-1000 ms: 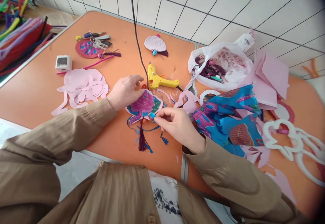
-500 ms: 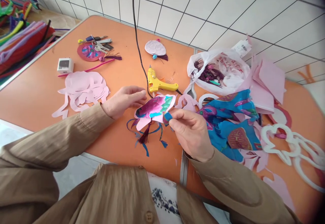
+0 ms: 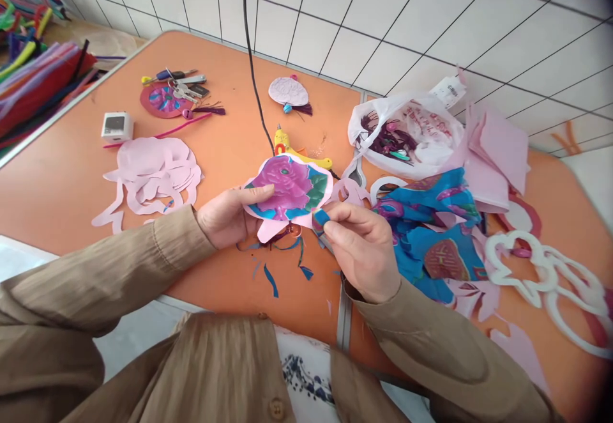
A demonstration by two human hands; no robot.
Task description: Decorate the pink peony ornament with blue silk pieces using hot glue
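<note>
A flower-print fabric piece [image 3: 287, 190] with a pink backing edge is tilted up in front of me, showing a purple bloom, green leaves and blue ground. My left hand [image 3: 232, 215] grips its left side, thumb on the front and fingers behind. Between the thumb and forefinger of my right hand [image 3: 361, 244] is a small blue fabric scrap [image 3: 320, 220], at the lower right edge of the piece; I cannot tell whether it is attached. Under the piece lie blue trimmings [image 3: 271, 280] and part of a dark tassel.
A yellow glue gun [image 3: 306, 158] lies just behind the piece, its black cord [image 3: 249, 46] hanging close by. Pink cut-outs [image 3: 153, 167] lie left, with keys [image 3: 191, 87] behind. On the right are a plastic bag of tassels [image 3: 407, 142], blue printed fabric [image 3: 445, 244] and white templates [image 3: 522, 269].
My left hand has closed on the flower-print piece, which now tilts up to show its printed face. The right hand keeps its pinch on the blue scrap. The view has shifted slightly.
</note>
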